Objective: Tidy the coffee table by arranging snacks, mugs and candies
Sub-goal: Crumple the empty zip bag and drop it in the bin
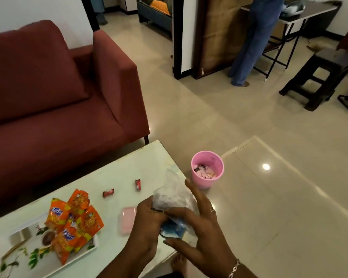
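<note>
- Two hands meet at the 5 o'clock corner of the counter (129, 167), both clamped on one clear plastic bag (174, 194).
- My left hand (147, 223) has its fingers curled and pinches the bag's lower edge.
- My right hand (199, 233) grips the bag from the other side, thumb folded across it and forefinger lying straight up along the crumpled plastic.
- Something blue (173, 229) shows low in the bag between my palms; I cannot tell what it is.
- At 9 o'clock from my hands, just beside the left one, a pale pink box (128, 219) lies flat on the counter.
- At 11 o'clock from my hands lie two red wrapped candies (108, 193), apart from each other on the bare top.
- Further out at 9 o'clock, orange snack packets (72, 219) are heaped, overlapping, on a white leaf-patterned tray (18, 243).
- At 1 o'clock, on the floor just off the counter's edge, stands a pink bin (207, 169) with pink and dark scraps in the bottom.
- A maroon sofa (48, 87) fills the 10 o'clock side.
- Far off at 1 o'clock, a person in blue jeans (251, 37) stands by a desk.
</note>
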